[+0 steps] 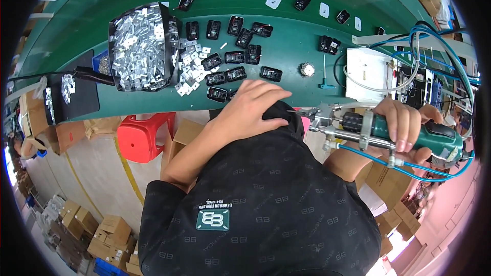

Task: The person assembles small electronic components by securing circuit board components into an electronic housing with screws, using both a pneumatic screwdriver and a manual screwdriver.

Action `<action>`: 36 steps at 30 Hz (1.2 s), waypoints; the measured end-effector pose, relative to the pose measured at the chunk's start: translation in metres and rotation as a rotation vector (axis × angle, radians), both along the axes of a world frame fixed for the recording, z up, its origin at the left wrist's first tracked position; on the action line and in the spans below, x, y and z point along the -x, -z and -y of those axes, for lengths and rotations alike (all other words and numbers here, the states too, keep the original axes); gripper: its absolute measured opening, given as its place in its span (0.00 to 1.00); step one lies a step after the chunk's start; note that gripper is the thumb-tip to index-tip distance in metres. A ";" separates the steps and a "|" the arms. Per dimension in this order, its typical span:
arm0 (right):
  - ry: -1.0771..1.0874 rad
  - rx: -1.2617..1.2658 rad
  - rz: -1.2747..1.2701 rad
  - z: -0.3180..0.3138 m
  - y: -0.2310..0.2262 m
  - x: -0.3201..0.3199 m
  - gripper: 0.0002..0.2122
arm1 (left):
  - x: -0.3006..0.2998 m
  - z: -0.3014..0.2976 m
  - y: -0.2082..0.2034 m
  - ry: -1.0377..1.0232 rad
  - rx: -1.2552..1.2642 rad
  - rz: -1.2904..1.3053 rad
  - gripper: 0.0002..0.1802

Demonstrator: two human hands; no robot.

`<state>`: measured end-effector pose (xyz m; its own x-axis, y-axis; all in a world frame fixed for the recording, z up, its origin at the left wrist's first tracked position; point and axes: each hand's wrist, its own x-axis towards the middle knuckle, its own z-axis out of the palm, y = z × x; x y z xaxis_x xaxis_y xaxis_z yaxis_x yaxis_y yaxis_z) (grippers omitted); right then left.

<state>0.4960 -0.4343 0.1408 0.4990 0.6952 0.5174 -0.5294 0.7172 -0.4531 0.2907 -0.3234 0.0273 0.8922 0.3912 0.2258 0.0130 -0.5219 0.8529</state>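
Note:
My right hand [403,122] is wrapped around a green powered screwdriver [430,140] with a metal clamp and thin blue hoses. The tool lies sideways, its tip [299,112] pointing left toward my left hand [250,106]. That left hand hovers at the table's front edge with thumb and forefinger apart; nothing shows between them. Just beyond its fingers sits a small black plastic housing [217,94], and another is partly hidden behind the hand. Several more black housings [235,57], some with red wires, lie across the green table [291,46].
A black bag [171,46] full of small metal plates [140,46] stands at left, with loose plates [192,74] beside it. A blue-green T-handled hex key [325,79], a round metallic piece [307,69] and a white box [364,75] are at right. A red stool [140,138] stands below.

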 end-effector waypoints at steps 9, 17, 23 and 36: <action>-0.124 -0.049 0.141 0.001 -0.006 -0.008 0.27 | -0.009 0.001 -0.015 0.044 0.066 0.191 0.07; -0.020 0.342 0.080 0.003 0.021 0.026 0.23 | -0.007 0.018 0.013 0.035 -0.041 -0.103 0.07; 0.174 0.421 0.349 0.011 0.039 0.018 0.18 | -0.015 0.002 0.029 0.166 -0.131 -0.209 0.14; 0.442 0.918 0.576 0.024 0.070 -0.018 0.18 | -0.014 -0.013 0.047 0.224 -0.121 -0.388 0.13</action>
